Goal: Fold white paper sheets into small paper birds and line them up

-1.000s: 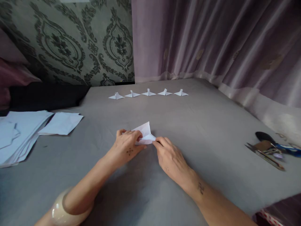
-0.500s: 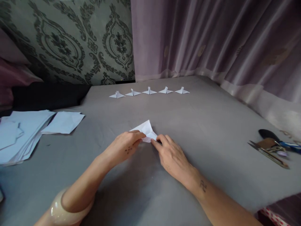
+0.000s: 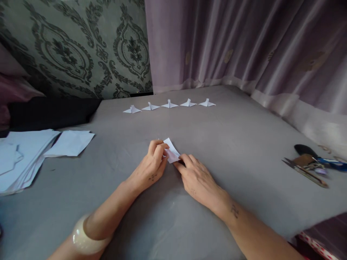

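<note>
A small folded sheet of white paper [image 3: 172, 151] lies on the grey cloth in front of me, one corner pointing away. My left hand [image 3: 154, 159] is at its left side, fingers bent and closed on the paper's left part, which they partly hide. On the right, my right hand [image 3: 196, 175] pinches the near right corner between thumb and fingers. Beyond my hands, several folded white paper figures [image 3: 169, 104] with spread wings stand in a row.
A stack of white paper [image 3: 27, 159] and smaller white sheets [image 3: 71, 143] lie at the left, near a black cloth [image 3: 54, 112]. Slim pointed metal scissors [image 3: 306, 173] rest among small items at the right. A patterned panel [image 3: 81, 47] and purple curtains [image 3: 217, 43] stand behind.
My left hand has lifted its fingers and shifted over the paper's left part, so less of the paper shows there. My right hand stays at the near right corner. The view has shifted slightly.
</note>
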The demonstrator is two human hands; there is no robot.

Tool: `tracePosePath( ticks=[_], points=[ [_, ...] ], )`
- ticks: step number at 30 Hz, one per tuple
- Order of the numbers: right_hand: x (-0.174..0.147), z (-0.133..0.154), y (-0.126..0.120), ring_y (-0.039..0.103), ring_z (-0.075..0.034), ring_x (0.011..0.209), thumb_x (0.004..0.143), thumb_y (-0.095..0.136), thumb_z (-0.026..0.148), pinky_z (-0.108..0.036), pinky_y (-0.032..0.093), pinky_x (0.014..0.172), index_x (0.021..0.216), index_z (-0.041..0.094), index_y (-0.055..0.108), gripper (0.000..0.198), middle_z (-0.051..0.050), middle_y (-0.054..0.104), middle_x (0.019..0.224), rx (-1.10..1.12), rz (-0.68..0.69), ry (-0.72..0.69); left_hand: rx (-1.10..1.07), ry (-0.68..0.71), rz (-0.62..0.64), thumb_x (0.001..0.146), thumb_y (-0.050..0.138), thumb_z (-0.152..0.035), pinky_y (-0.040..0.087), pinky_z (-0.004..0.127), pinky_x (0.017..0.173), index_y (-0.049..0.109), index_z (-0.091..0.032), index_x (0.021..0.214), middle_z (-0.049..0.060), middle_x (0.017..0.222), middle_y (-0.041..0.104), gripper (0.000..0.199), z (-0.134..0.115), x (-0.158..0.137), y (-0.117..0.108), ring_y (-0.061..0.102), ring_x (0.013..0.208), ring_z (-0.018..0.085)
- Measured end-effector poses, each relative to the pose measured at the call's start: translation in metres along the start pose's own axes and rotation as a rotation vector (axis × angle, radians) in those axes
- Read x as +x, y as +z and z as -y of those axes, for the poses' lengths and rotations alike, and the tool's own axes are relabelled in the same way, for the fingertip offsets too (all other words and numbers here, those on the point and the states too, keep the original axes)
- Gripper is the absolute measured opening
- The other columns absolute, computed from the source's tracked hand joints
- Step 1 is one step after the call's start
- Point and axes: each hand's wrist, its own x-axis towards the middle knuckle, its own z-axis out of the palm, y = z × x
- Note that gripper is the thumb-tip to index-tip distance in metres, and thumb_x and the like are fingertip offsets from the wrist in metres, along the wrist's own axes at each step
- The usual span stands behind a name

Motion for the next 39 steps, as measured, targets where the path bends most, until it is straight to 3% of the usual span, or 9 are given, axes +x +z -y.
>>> tracePosePath(
  ticks=[2, 5, 10, 15, 27, 39],
  points=[
    [0.000, -0.001, -0.003, 0.051, -0.021, 0.095, 0.084, 0.039, -0.001, -0.034, 0.046, 0.082, 0.111, 0.019, 0.059, 0.039, -0.008, 0.056, 0.102, 0.051, 0.006, 0.003, 0.023, 0.012, 0.072, 0.093, 0.040, -0.014, 0.053, 0.030, 0.077, 0.048, -0.018, 0.107, 0.009, 0.109, 0.049, 0.017, 0.002, 0.000, 0.001, 0.057, 0.083, 0.013],
    [0.000, -0.005, -0.008, 0.054, -0.019, 0.096, 0.084, 0.037, 0.000, -0.032, 0.048, 0.083, 0.104, 0.018, 0.062, 0.037, -0.008, 0.057, 0.103, 0.155, 0.024, 0.021, 0.064, 0.056, 0.153, 0.095, 0.038, -0.015, 0.051, 0.030, 0.078, 0.054, -0.017, 0.096, 0.007, 0.098, 0.056, 0.017, 0.003, 0.000, 0.002, 0.057, 0.086, 0.015],
    [0.003, -0.019, -0.010, 0.059, -0.016, 0.101, 0.083, 0.036, 0.001, -0.029, 0.046, 0.089, 0.099, 0.020, 0.066, 0.039, -0.005, 0.061, 0.113, 0.423, -0.005, 0.087, 0.108, 0.167, 0.162, 0.095, 0.038, -0.014, 0.050, 0.031, 0.081, 0.060, -0.015, 0.100, 0.009, 0.097, 0.062, 0.022, 0.007, -0.001, 0.004, 0.055, 0.091, 0.018],
    [0.007, -0.031, -0.006, 0.066, -0.014, 0.087, 0.082, 0.040, 0.007, -0.026, 0.049, 0.077, 0.094, 0.023, 0.066, 0.033, -0.001, 0.071, 0.091, 0.603, -0.043, 0.330, 0.117, 0.203, 0.216, 0.096, 0.038, -0.014, 0.050, 0.031, 0.082, 0.062, -0.015, 0.107, 0.010, 0.100, 0.063, 0.027, 0.007, -0.002, 0.000, 0.054, 0.095, 0.019],
    [0.008, -0.030, -0.007, 0.066, -0.016, 0.082, 0.082, 0.041, 0.011, -0.026, 0.048, 0.073, 0.087, 0.023, 0.065, 0.027, -0.002, 0.072, 0.085, 0.501, -0.082, 0.409, 0.292, 0.272, 0.312, 0.097, 0.032, -0.016, 0.048, 0.034, 0.082, 0.063, -0.014, 0.108, 0.009, 0.098, 0.061, 0.033, 0.000, -0.001, 0.001, 0.053, 0.091, 0.020],
    [0.008, -0.029, -0.006, 0.067, -0.016, 0.079, 0.082, 0.042, 0.013, -0.025, 0.048, 0.071, 0.088, 0.022, 0.066, 0.026, -0.003, 0.071, 0.082, 0.511, -0.083, 0.420, 0.401, 0.265, 0.417, 0.095, 0.035, -0.014, 0.047, 0.034, 0.083, 0.048, -0.015, 0.131, 0.009, 0.101, 0.055, 0.038, -0.009, 0.002, 0.002, 0.048, 0.090, 0.020]
  ],
)
